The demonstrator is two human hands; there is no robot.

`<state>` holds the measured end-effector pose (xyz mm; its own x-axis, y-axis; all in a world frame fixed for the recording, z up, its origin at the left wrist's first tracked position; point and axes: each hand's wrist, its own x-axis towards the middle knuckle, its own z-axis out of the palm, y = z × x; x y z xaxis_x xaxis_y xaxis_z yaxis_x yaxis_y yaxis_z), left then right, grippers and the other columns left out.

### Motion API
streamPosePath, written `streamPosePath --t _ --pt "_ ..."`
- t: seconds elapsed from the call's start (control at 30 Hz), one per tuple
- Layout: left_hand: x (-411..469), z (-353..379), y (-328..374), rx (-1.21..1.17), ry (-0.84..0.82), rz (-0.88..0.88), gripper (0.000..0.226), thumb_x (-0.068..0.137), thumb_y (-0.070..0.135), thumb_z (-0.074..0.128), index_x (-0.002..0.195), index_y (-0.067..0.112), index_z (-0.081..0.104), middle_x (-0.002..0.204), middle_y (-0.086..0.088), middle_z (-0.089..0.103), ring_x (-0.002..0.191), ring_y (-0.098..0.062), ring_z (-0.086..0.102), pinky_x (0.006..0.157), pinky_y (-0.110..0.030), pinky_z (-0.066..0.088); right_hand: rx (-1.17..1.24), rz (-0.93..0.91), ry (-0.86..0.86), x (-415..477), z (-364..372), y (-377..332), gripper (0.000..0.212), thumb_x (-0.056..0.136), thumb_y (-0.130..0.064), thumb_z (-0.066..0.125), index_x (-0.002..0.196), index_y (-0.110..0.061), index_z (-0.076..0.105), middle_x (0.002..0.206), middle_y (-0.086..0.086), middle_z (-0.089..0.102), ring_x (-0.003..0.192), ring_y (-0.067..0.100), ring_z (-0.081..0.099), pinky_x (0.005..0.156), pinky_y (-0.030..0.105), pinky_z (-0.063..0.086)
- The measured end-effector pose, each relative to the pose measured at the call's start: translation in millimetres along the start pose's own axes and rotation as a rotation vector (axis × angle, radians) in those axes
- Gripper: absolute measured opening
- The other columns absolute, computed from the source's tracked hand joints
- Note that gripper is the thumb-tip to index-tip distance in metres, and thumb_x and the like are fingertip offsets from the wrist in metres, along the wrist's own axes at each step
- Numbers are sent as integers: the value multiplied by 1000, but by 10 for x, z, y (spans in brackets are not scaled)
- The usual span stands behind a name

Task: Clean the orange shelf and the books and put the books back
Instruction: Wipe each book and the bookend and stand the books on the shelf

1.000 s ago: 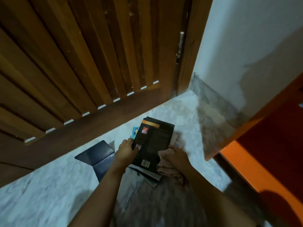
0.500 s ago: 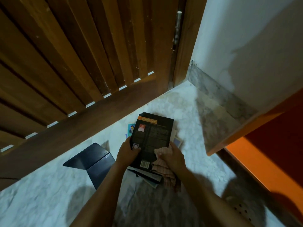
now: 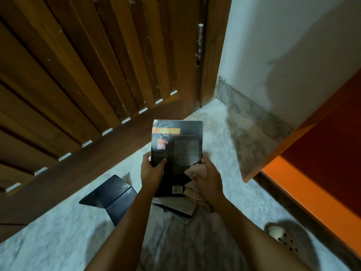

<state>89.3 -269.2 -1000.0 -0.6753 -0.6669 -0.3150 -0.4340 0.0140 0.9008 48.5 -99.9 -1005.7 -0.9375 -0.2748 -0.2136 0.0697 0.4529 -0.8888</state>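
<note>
I hold a black book [image 3: 181, 151], back cover up with an orange band and a barcode, lifted above the floor. My left hand [image 3: 153, 173] grips its left edge, thumb over the cover. My right hand [image 3: 210, 178] holds a pinkish checked cloth [image 3: 195, 184] bunched against the book's right edge and lower cover. Beneath the book lie other books [image 3: 179, 209] in a small pile on the marble floor. The orange shelf [image 3: 304, 190] stands at the right, its board and red inner wall in view.
A dark metal bookend [image 3: 111, 196] stands on the floor left of my left arm. A slatted wooden door [image 3: 88, 75] fills the back and left. A white wall with a marble skirting [image 3: 254, 114] runs behind the shelf. A pale perforated shoe [image 3: 281, 238] lies at lower right.
The black book has come up off the pile toward me, held by both hands. The cloth stays pressed at its right edge. The view tilted down, showing the shoe.
</note>
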Motion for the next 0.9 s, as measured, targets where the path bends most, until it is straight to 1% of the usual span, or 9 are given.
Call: streamPosePath --t 0.07,0.2,0.37,0.47,0.53,0.6,0.7,0.83,0.9 --pt "-16 7 82 -14 -10 50 44 88 13 64 127 9 46 122 -13 59 110 -29 58 95 -45 49 -5 -51 8 14 -102 -105 65 77 -27 63 138 -29 42 116 -4 58 105 11 55 80 19 42" --pt "-123 41 245 -109 -73 119 44 92 18 58 133 11 44 125 -9 58 114 -25 57 96 -43 49 64 -104 77 -43 -330 -283 60 84 -8 64 137 -24 44 117 -3 53 110 13 51 90 23 41" --pt "-356 151 595 -220 -105 209 40 97 17 50 136 12 41 126 -8 57 112 -22 57 90 -29 50 106 -237 195 -174 -596 -511 60 79 -39 68 133 -19 50 110 0 58 106 19 57 92 29 46" --pt "-469 168 907 -302 -97 257 39 98 17 48 136 11 41 129 -9 56 114 -24 58 93 -36 50 183 -264 259 -274 -832 -744 54 80 -13 62 132 -16 51 122 -4 53 116 5 50 98 12 37" --pt "-579 113 1150 -359 -133 301 38 100 17 44 137 12 40 127 -5 57 106 -13 62 86 -25 53 231 -282 240 -346 -1021 -966 52 83 1 62 132 -15 51 127 -4 50 116 -2 46 94 0 33" --pt "-704 14 1405 -411 -149 375 37 101 18 41 137 12 40 123 -3 58 95 0 63 76 -14 52 244 -320 226 -399 -1192 -1179 51 84 3 61 129 -19 53 130 -4 51 120 2 46 95 1 34" --pt "-896 -147 1754 -493 -182 472 39 99 17 43 138 12 38 114 0 63 88 -2 67 69 -19 54 244 -405 222 -508 -1427 -1470 51 83 1 62 125 -26 54 130 2 55 123 10 49 104 20 37" --pt "-1229 -314 2157 -578 -250 596 51 98 13 42 146 15 28 123 3 58 96 -7 67 72 -23 55 254 -490 242 -737 -1689 -1771 45 83 -1 63 122 -23 55 124 0 59 116 9 52 93 6 38" --pt "-1419 -366 2307 -630 -283 612 54 99 9 41 149 20 23 124 4 57 97 -8 67 72 -23 56 216 -502 289 -874 -1781 -1869 42 84 -9 65 122 -23 56 122 -3 59 115 8 51 91 10 38"
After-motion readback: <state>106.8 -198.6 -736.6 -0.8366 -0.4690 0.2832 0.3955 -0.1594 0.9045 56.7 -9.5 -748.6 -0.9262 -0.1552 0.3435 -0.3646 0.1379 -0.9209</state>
